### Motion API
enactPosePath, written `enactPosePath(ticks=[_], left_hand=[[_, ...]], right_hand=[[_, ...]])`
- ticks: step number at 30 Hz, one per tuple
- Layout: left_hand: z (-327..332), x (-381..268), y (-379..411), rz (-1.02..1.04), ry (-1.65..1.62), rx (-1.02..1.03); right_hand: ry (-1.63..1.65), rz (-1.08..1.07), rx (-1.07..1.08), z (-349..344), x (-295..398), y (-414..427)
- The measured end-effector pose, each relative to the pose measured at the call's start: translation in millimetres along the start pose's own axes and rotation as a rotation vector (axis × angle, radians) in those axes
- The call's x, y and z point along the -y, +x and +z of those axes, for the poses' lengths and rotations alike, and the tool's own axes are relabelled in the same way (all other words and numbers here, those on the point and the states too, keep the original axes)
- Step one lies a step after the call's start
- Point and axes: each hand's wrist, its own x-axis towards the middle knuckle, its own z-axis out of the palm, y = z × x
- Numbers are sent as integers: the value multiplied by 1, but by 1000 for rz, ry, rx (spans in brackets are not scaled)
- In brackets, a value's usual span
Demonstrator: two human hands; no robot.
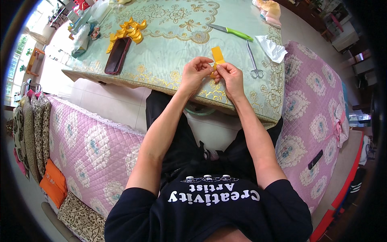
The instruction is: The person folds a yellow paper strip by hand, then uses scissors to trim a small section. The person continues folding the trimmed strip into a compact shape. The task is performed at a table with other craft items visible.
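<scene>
Just above the near edge of the table, a creased yellow paper strip (pixel 217 53) is between my hands. My right hand (pixel 232 78) pinches its lower part between thumb and fingers. At the strip's left side, the thumb and forefinger of my left hand (pixel 195 72) close together on its edge. My fingers cover much of the lower end, so the folds there are hidden. Farther left on the table lies a pile of folded yellow paper pieces (pixel 131 30). A dark smartphone (pixel 118 56) lies against the near side of that pile.
On the right of the cloth-covered table (pixel 169 51) lie metal scissors (pixel 252 60), a green-handled knife (pixel 232 32) and a crumpled white tissue (pixel 271 48). Plastic bags (pixel 81 37) stand at the far left. Quilted pink seats (pixel 302 99) flank me, one bearing a remote control (pixel 315 159).
</scene>
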Motion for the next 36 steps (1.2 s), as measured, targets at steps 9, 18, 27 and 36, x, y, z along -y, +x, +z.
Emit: enactPosePath(ticks=[9,18,27,36], left_hand=[[-1,0,1,-6,53,32],[-2,2,-2,49,-44,-14],[-1,2,-2,17,-69,14],[0,-3,-3,-88,-33,23]], right_hand=[[-12,24,22,0,1,-1],[126,9,-54,1,2,-1],[69,28,-26,-1,2,-1],[173,-20,-68,-3,1,0]])
